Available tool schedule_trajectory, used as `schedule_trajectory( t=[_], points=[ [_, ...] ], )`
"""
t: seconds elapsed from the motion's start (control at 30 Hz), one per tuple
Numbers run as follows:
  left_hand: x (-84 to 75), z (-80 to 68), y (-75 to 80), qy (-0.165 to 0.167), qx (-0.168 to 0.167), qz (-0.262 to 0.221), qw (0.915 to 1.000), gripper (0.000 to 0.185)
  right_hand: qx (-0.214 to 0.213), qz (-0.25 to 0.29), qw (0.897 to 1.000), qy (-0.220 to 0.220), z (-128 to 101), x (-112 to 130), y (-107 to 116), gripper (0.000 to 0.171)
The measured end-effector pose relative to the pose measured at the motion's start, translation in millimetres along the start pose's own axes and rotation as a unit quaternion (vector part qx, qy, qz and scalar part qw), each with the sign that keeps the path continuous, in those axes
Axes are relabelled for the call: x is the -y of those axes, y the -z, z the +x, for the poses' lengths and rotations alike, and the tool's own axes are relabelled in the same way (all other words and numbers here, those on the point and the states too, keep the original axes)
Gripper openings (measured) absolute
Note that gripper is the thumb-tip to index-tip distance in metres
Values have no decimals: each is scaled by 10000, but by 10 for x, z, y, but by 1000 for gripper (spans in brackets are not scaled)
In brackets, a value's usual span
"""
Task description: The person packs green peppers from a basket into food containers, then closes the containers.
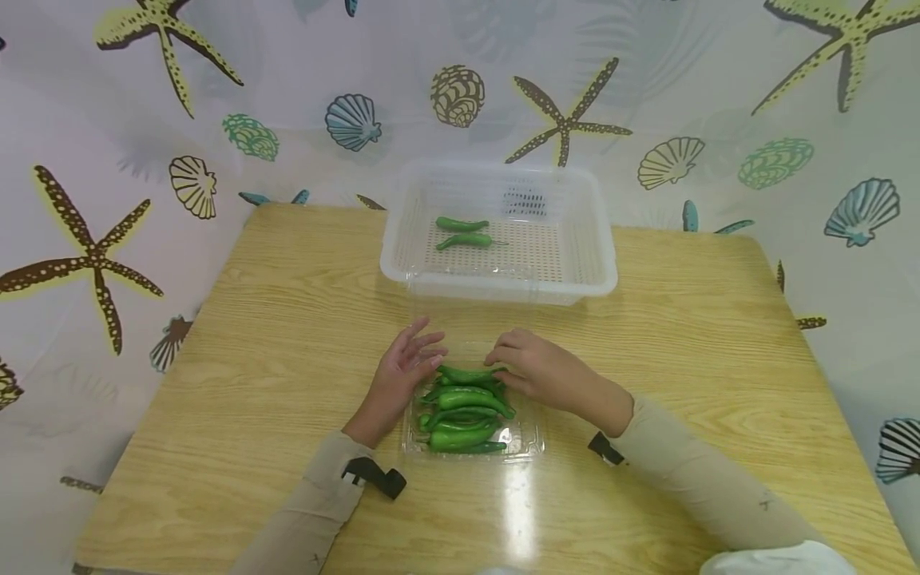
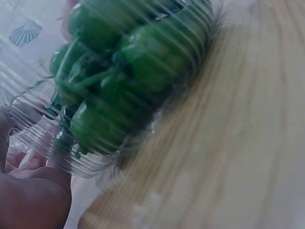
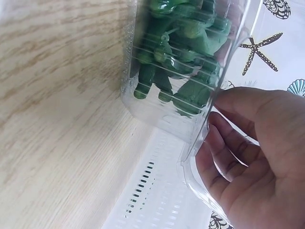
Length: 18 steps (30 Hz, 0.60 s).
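Observation:
Several green chili peppers [image 1: 463, 415] lie side by side in a clear plastic clamshell box [image 1: 528, 443], whose lid [image 1: 470, 315] stands open toward the back. At the box's left side is my left hand [image 1: 395, 379], fingers spread, thumb near the left end of the rearmost pepper [image 1: 467, 375]. My right hand [image 1: 549, 375] reaches over the right rim, and its curled fingers and thumb appear to pinch that pepper's right end. In the right wrist view the thumb [image 3: 243, 105] meets the box rim; the fingertips are partly behind clear plastic. Ribbed box walls cover the peppers [image 2: 138, 67] in the left wrist view.
Behind the box stands a white perforated plastic basket [image 1: 604, 263] with two green chili peppers [image 1: 467, 239] inside. The lid reaches up to the basket's front rim. All stand on a wood-grain table [image 1: 302, 335] against a shell-patterned backdrop [image 1: 287, 64].

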<state>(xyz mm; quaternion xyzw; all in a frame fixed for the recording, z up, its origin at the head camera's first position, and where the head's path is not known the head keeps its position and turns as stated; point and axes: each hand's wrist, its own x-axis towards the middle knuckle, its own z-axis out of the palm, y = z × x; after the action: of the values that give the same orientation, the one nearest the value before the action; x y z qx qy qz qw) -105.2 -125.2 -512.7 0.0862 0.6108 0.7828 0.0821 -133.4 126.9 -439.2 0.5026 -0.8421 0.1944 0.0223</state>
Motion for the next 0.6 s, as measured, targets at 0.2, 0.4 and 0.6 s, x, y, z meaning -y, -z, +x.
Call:
schedule_trajectory(
  t=[0.2, 0.4, 0.6],
  points=[
    [-29, -13, -2, 70, -28, -6, 10000, 65, -28, 116, 9999, 68, 30, 35, 6, 16],
    [-146, -41, -46, 170, -22, -99, 9998, 61, -248, 38, 9995, 170, 68, 41, -42, 14],
    [-121, -29, -43, 132, -12, -7, 9999, 62, -427, -48, 9989, 164, 92, 41, -88, 13]
  ],
)
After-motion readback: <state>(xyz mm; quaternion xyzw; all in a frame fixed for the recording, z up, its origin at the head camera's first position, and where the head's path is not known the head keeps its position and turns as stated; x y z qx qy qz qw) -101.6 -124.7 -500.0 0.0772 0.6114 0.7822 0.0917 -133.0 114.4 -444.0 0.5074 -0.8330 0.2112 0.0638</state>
